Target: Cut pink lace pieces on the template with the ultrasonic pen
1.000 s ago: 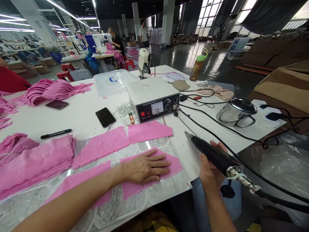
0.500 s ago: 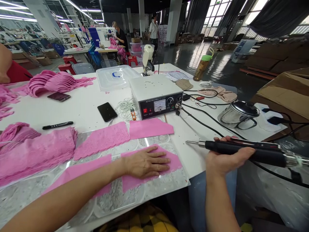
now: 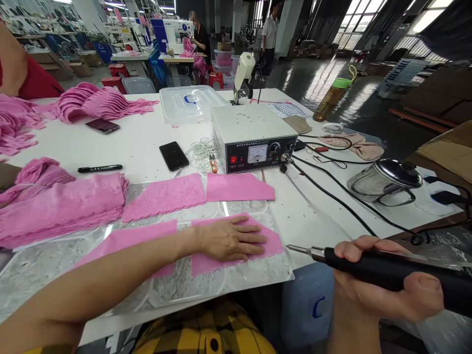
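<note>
Left hand (image 3: pixel 228 239) flat, fingers slightly spread, on pink fabric panel (image 3: pixel 273 241) near table's (image 3: pixel 142 145) front edge; grips nothing. Right hand (image 3: pixel 383 297) wraps black ultrasonic handpiece (image 3: pixel 372 269), tip (image 3: pixel 295 248) just beside panel. Judged: panel positioned; tool work apparently unfinished; pink lace stack (image 3: pixel 66 211), leftward, likely pending.

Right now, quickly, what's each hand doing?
Left hand: open, laid flat on a pink fabric piece.
Right hand: closed around a black handheld tool.
</note>
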`<state>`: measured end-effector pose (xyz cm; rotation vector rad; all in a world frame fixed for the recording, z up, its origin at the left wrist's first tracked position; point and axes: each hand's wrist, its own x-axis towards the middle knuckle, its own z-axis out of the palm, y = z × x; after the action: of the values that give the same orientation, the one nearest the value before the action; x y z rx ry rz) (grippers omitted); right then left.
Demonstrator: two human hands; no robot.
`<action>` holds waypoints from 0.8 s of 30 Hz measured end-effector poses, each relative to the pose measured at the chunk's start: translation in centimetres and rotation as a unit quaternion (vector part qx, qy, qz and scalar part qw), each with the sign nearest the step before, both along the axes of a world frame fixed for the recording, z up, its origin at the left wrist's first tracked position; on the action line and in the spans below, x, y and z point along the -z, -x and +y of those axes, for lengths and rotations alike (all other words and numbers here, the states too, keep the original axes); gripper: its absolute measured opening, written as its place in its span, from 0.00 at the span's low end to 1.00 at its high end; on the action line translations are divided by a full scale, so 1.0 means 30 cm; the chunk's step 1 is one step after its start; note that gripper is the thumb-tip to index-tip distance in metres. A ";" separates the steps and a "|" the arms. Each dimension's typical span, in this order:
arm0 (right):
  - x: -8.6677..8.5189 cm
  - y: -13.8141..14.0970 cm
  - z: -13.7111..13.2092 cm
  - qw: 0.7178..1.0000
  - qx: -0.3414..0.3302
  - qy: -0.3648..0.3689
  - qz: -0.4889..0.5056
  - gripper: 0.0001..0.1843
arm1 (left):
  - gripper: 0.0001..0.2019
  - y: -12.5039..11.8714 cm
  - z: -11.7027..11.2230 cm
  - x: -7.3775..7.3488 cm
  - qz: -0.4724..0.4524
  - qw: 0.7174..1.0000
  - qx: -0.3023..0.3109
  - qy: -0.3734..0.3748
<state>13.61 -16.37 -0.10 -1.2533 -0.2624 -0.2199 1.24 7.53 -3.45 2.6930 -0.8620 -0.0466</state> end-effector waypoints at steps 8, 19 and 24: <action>0.029 0.005 0.005 0.999 -0.037 -0.034 0.016 0.13 | 0.20 -0.001 -0.004 -0.008 0.027 0.999 -0.006 -0.022; 0.046 -0.018 0.002 0.998 -0.055 -0.012 -0.019 0.15 | 0.19 -0.002 -0.004 -0.005 0.004 1.000 -0.002 0.007; 0.062 -0.041 -0.004 0.991 -0.107 -0.076 -0.026 0.15 | 0.19 -0.004 -0.005 -0.007 0.011 1.000 0.004 -0.008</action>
<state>14.84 -16.49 -1.97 -1.0617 -0.4154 -0.0870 1.37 7.38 -3.25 2.7001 -0.8687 -0.0841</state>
